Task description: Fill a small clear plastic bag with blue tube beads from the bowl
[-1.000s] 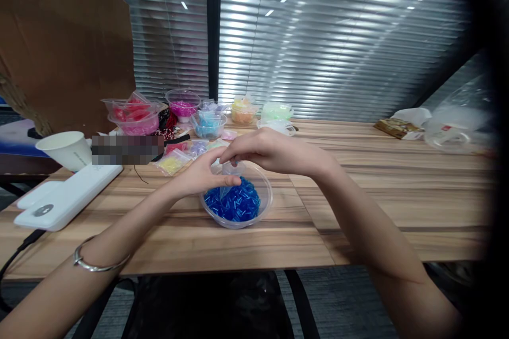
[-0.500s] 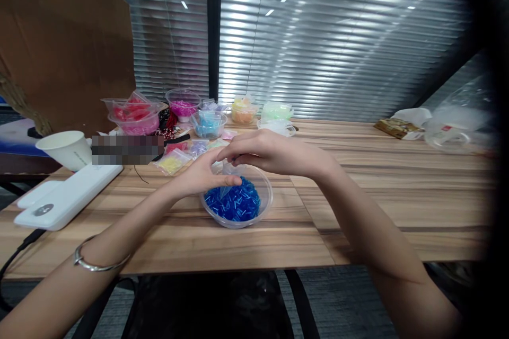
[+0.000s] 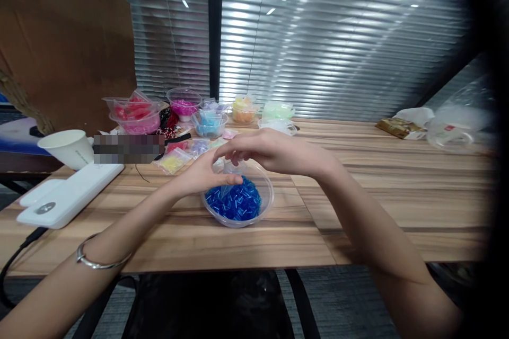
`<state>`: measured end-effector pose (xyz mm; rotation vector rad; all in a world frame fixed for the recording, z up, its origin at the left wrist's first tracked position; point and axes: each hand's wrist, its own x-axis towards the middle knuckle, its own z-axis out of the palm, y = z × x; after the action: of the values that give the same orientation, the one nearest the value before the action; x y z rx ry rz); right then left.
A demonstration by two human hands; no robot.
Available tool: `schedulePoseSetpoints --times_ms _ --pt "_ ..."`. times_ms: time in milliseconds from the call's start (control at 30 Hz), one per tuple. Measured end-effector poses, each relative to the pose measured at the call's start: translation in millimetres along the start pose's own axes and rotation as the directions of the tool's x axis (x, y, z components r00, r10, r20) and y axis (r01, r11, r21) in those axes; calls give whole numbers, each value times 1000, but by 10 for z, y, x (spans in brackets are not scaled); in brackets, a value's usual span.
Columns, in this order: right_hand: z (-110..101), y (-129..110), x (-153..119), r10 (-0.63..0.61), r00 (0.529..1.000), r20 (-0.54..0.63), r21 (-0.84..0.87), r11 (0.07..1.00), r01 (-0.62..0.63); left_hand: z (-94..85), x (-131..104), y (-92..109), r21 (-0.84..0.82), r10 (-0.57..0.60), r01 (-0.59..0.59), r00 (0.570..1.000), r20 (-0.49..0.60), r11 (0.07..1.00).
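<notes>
A round clear plastic bowl (image 3: 267, 202) holding short blue tube beads (image 3: 240, 204) stands on the table in front of me. Above its far part, a clear plastic bag (image 3: 231, 168) hangs between my hands, its lower end close to the beads. My left hand (image 3: 201, 174) is at the bowl's left side, its thumb stretched across the bag and its other fingers mostly hidden. From the right, my right hand (image 3: 266, 151) arches over the bowl with bent fingers, fingertips at the top of the bag. Both hands seem closed on the bag, though their grip is partly covered.
Behind my hands are bowls of pink pieces (image 3: 139, 123), magenta pieces (image 3: 183, 108) and light-blue pieces (image 3: 209, 126), plus small bags (image 3: 173, 161). At left stand a paper cup (image 3: 67, 147) and a white power bank (image 3: 71, 196). Far right lies a plastic bag (image 3: 457, 122).
My right fingers have shifted slightly over the bag. The hands otherwise stay in place above the bowl, and the whole view has moved a little.
</notes>
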<state>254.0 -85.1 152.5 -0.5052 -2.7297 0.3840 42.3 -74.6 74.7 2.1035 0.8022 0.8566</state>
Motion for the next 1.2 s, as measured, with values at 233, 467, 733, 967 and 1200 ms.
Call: schedulePoseSetpoints --times_ms 233,467,733,967,1200 --pt "30 -18 21 48 998 -34 -2 999 -49 -12 -8 -5 50 -36 36 999 10 998" --pt "37 -52 66 7 1000 -24 -8 1000 -7 5 3 -16 -24 17 -17 1000 -3 1000" --pt "26 -40 65 -29 1000 -9 21 999 29 12 14 -37 -56 136 -136 991 -6 989" --pt "-38 -41 39 -53 990 -129 16 998 55 -12 25 -12 -35 64 -66 996 -61 997" --pt "-103 -93 13 125 950 286 97 982 -159 -6 45 -79 -55 -9 0 986 -168 999"
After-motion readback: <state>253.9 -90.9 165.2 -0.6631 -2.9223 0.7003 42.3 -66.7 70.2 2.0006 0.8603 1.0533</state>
